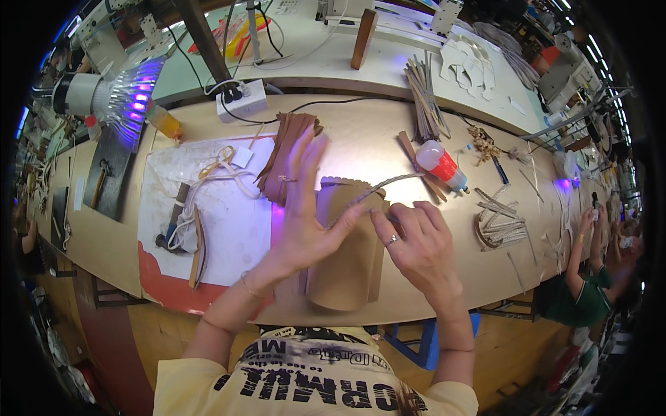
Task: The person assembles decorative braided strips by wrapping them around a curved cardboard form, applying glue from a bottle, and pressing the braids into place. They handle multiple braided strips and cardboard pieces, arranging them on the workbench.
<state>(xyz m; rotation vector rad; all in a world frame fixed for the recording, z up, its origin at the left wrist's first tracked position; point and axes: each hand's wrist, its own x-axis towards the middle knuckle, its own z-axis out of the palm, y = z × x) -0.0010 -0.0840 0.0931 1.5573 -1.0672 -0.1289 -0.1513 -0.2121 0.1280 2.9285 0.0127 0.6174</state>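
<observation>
My left hand (303, 215) is raised over the bench with its fingers stretched upward and its thumb spread to the right. A thin braided cord (374, 188) lies along that thumb and arcs to the upper right. My right hand (420, 243) is closed in a pinch close to the left thumb tip; what its fingertips hold is hidden. Below both hands lies a tan panel (340, 274) with a scalloped far edge, resting on other tan material. Just beyond my left fingers sits a stack of brown leather-like strips (281, 156).
To the left, a hammer (177, 215) and white cord (225, 170) lie on a white sheet (159, 166). A lamp (118, 97) overhangs the far left. On the right are a red-labelled squeeze bottle (440, 166), braided pieces (501, 223) and bundled strips (427, 97). A power strip (243, 102) stands behind.
</observation>
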